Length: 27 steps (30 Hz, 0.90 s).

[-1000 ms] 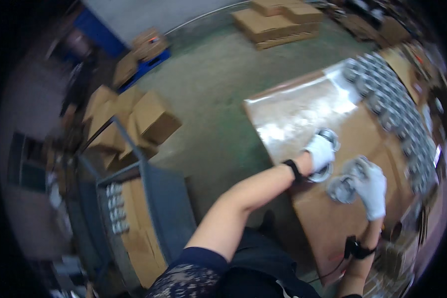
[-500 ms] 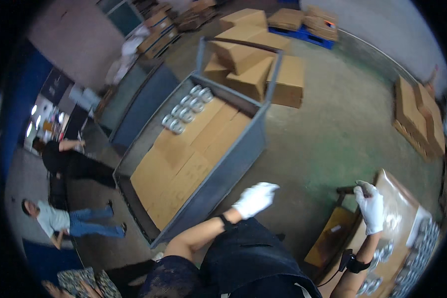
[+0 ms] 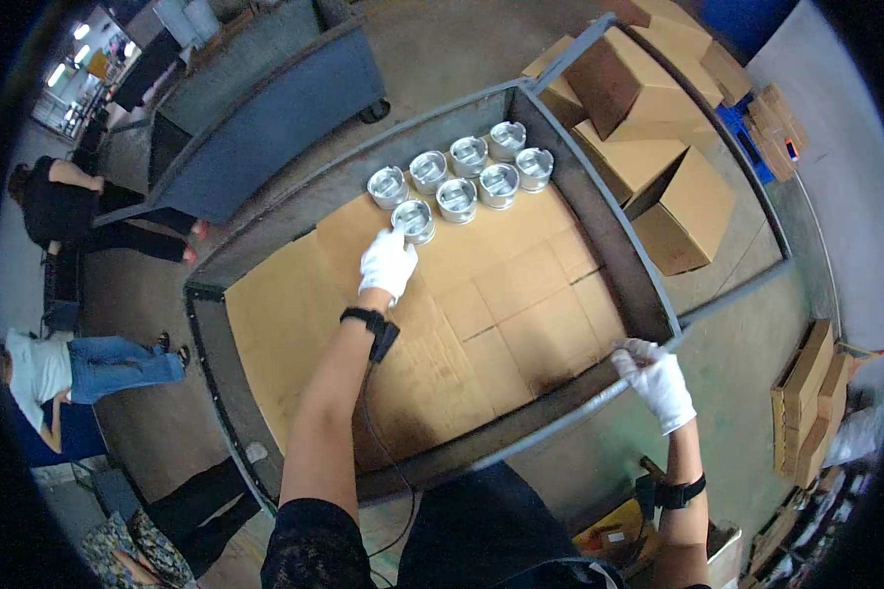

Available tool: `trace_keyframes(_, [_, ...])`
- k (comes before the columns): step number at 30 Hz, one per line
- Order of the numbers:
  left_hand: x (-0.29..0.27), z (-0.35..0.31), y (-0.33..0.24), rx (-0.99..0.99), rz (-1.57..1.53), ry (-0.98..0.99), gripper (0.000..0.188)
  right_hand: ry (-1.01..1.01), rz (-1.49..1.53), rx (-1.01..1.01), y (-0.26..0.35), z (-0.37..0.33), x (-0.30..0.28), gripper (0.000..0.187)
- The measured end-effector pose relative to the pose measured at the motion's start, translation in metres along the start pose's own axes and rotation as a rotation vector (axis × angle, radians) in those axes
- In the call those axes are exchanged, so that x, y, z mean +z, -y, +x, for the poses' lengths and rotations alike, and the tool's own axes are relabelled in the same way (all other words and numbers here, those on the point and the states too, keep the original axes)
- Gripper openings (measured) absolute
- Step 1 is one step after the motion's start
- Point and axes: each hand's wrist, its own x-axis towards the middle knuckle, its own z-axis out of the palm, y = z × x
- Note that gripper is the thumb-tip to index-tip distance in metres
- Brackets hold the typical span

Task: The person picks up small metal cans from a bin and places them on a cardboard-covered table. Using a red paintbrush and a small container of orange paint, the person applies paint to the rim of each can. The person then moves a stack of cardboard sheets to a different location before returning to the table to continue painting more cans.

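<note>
Inside the grey metal cart several silver metal pistons stand in two rows at its far end on a cardboard sheet. My left hand, in a white glove, reaches over the sheet. Its extended fingertips meet the near edge of the closest piston, without wrapping round it. At the right, my right hand, also gloved in white, is at the cart's near rim. Its fingers are bent and apart, and nothing shows between them. Both wrists wear black bands; a cable hangs from the left one.
The cart's raised handle frame surrounds cardboard boxes on the floor. A second grey cart stands at far left. People are along the left side. Flattened cartons lie at right, and a yellow surface is below my right hand.
I have turned and come to the cart. My left hand has reached into it beside the pistons. My right hand has gone from the table to the cart's rim.
</note>
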Motion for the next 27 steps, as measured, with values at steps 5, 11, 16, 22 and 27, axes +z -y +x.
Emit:
trace_keyframes(5, [0.058,0.149,0.046,0.158,0.223,-0.022,0.037,0.261,-0.065,-0.061,0.036,0.093,0.061,0.021])
trace_keyframes(11, [0.077,0.208,0.058,0.307,0.405,0.159,0.030,0.352,-0.079,-0.070,0.049,0.193,0.117,0.022])
trace_keyframes(16, [0.089,0.192,0.070,0.298,0.324,0.018,0.022,0.328,-0.080,-0.193,0.059,0.264,0.164,0.024])
trace_keyframes(22, [0.037,0.120,0.061,0.136,0.183,0.242,0.020,0.144,-0.417,-0.636,0.083,0.335,0.198,0.016])
trace_keyframes(27, [-0.005,-0.059,0.095,0.143,-0.374,-0.136,0.035,0.194,-0.572,-0.895,0.098,0.392,0.245,0.024])
